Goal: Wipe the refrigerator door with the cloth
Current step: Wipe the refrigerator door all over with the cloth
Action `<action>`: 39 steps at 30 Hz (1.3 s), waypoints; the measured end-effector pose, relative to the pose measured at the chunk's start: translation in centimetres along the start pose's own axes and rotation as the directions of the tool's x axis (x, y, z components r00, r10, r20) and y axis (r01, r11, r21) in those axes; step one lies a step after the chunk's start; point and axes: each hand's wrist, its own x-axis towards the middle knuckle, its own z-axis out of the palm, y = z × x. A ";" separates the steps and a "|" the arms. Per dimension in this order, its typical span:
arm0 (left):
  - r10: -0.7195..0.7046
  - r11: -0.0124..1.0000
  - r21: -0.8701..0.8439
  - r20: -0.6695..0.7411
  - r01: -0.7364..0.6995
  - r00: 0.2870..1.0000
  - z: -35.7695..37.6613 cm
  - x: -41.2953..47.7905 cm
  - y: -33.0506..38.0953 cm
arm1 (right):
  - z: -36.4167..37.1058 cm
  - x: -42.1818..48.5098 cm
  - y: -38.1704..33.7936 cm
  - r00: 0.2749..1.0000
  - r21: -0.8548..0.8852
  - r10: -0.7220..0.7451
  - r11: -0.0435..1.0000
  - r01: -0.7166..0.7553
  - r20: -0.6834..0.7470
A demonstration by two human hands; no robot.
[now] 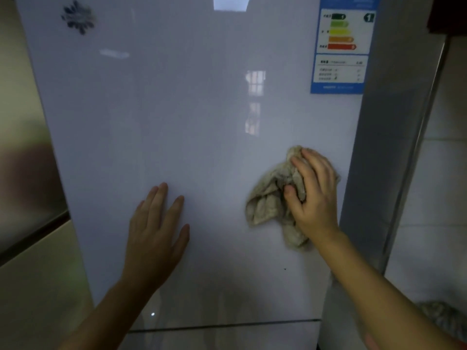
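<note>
Now the right hand's fingers (307,170) are curled over a bunched cloth (265,203), with the thumb dug into its folds from the left, so the hand grips the wad and presses it against the door (189,109). The right hand (313,198) covers the cloth's right part. The rest spills out to the left of the palm and hangs below the wrist, so its long axis runs roughly up and down the door. The cloth sits low on the door's right side, just beside the right edge and well below the energy label (341,46).

The left hand (156,231) holds nothing. Its fingers are straight and only slightly spread, thumb set apart. The palm lies flat on the door at about the same height as the cloth and well apart from it, apparently bracing.

As I judge it, the next stroke turns on this: nearly all of the door lies to the left of and above the cloth, with hardly any panel on its right. So the sweep should go leftward or upward, led by the right hand, which alone of the 2 hands is on the cloth. A leftward pass at this height runs toward the left hand, which would need to lift or shift. Higher up, a flower sticker (78,17) sits at the top left and the label at the top right.
</note>
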 end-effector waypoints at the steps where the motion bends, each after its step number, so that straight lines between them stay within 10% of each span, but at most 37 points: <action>1: -0.018 1.000 0.004 0.004 0.018 1.000 0.2 0.0 0.3 | -0.1 0.7 0.3 1.000 0.005 0.009 1.000 -0.009 -0.016; 19: -0.045 0.999 0.014 -0.051 0.046 0.998 1.7 -0.7 1.1 | -0.5 -0.3 0.1 0.997 -0.050 -0.069 0.996 0.071 0.037; 25: -0.048 0.999 -0.025 -0.125 0.045 0.991 2.8 -1.1 1.2 | -1.4 5.8 0.8 0.986 -0.063 0.079 0.994 -0.088 -0.146; 39: 0.048 0.997 -0.041 -0.223 -0.058 0.974 5.3 -5.8 1.0 | 0.7 -13.0 -0.1 1.000 -0.083 0.019 0.996 -0.019 -0.007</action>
